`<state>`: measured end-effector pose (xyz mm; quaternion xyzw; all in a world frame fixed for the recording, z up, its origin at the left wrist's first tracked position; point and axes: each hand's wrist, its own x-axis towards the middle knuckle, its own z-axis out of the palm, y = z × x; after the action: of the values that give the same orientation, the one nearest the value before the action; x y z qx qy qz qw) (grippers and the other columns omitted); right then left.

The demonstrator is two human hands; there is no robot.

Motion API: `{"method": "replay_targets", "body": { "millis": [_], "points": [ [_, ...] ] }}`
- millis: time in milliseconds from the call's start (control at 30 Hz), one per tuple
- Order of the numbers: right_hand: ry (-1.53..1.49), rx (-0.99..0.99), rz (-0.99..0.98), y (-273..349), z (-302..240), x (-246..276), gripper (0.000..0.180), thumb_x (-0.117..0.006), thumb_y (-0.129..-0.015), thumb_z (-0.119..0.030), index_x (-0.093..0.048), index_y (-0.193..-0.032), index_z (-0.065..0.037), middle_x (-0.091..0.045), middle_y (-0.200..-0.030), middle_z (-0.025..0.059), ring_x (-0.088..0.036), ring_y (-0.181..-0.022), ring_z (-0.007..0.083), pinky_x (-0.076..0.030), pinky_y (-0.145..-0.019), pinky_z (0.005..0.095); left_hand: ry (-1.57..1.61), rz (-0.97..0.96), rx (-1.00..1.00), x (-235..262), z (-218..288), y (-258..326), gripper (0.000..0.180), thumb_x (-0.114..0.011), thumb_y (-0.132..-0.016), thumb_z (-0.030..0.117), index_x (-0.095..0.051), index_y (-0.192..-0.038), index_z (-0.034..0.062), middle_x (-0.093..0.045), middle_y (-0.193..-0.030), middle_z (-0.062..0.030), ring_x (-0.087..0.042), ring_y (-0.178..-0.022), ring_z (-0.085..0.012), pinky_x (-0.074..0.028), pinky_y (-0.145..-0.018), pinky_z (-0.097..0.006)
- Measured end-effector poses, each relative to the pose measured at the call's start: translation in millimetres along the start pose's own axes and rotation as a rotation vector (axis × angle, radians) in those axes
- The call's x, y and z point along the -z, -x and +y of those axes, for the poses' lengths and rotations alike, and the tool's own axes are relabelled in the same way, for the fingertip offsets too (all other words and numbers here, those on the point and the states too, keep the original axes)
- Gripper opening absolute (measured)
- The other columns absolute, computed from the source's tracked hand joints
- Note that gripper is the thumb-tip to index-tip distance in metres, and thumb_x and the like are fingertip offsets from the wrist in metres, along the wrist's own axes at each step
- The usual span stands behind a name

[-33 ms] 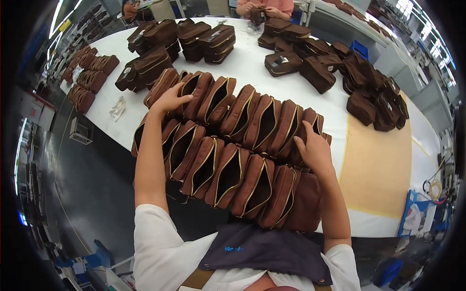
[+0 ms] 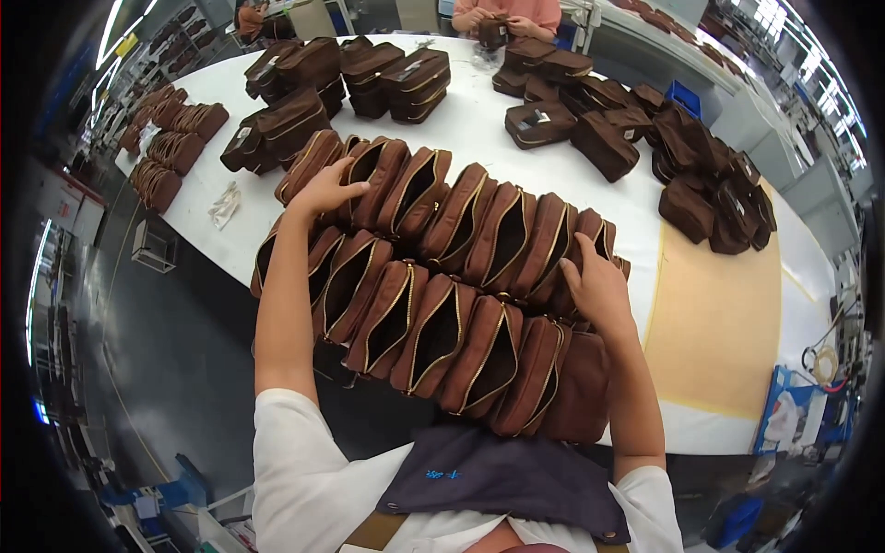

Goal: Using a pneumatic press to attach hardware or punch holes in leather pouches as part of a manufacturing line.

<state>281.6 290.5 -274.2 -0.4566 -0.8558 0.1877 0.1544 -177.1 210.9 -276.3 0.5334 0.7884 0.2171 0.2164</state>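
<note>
Reddish-brown zip pouches [image 2: 430,336] stand on edge in two packed rows in front of me, most with gold zips gaping. At the far row's left end, my left hand [image 2: 324,191] grips a brown zip pouch [image 2: 376,184], thumb stretched to the right and the other fingers partly hidden. My right hand [image 2: 597,284] grips the brown zip pouch [image 2: 599,227] at that row's right end, its thumb apart from the forefinger. Both forearms flank the rows. A plain brown pouch side [image 2: 576,387] shows at the near right end.
The white table [image 2: 470,138] bears dark brown pouches [image 2: 300,64] at the back and more at right [image 2: 687,138]. Bundled brown pieces [image 2: 171,152] and a white scrap [image 2: 224,205] lie left. A tan sheet [image 2: 714,323] covers the right side. Across the table, a person [image 2: 530,14] handles a dark pouch.
</note>
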Motion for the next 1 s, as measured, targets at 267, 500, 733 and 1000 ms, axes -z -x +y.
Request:
{"method": "replay_targets", "body": {
  "millis": [267, 500, 733, 1000],
  "points": [
    [-0.005, -0.135, -0.144, -23, -24, -4, 0.076, -0.049, -0.091, -0.056, -0.039, -0.132, 0.007, -0.065, -0.091, 0.0294, -0.063, -0.09, 0.0459, -0.049, -0.081, 0.0495, -0.279, 0.048, 0.19, -15, 40, 8, 0.09, -0.069, -0.077, 0.056, -0.035, -0.144, 0.0059, -0.039, -0.142, -0.0266, -0.043, -0.128, -0.0413, -0.039, -0.104, -0.045],
    [0.027, -0.101, -0.148, -34, -22, -11, 0.083, -0.053, -0.087, -0.06, -0.037, -0.131, 0.008, -0.065, -0.085, 0.0305, -0.064, -0.083, 0.0455, -0.052, -0.075, 0.0495, -0.037, 0.037, 0.005, -13, 5, -2, 0.088, -0.075, -0.069, 0.033, -0.037, -0.144, 0.0076, -0.055, -0.13, -0.0224, -0.054, -0.119, -0.0337, -0.042, -0.101, -0.038],
    [-0.033, -0.119, -0.21, -36, -20, -20, 0.089, -0.061, -0.083, -0.055, -0.028, -0.136, 0.008, -0.065, -0.089, 0.0313, -0.064, -0.086, 0.0468, -0.051, -0.08, 0.0501, -0.185, 0.008, -0.03, -23, 70, 4, 0.071, -0.055, -0.072, 0.012, -0.045, -0.138, 0.0352, -0.065, -0.108, -0.0215, -0.062, -0.098, -0.0382, -0.049, -0.086, -0.042],
    [-0.058, -0.083, -0.191, -42, -26, -18, 0.091, -0.056, -0.085, -0.057, -0.023, -0.14, 0.008, -0.066, -0.089, 0.0303, -0.064, -0.087, 0.045, -0.051, -0.077, 0.0484, -0.061, -0.225, -0.109, -4, 51, -2, 0.048, -0.05, -0.086, 0.009, -0.053, -0.133, 0.0157, -0.065, -0.113, -0.0205, -0.063, -0.103, -0.0309, -0.048, -0.087, -0.038]
  ]
}}
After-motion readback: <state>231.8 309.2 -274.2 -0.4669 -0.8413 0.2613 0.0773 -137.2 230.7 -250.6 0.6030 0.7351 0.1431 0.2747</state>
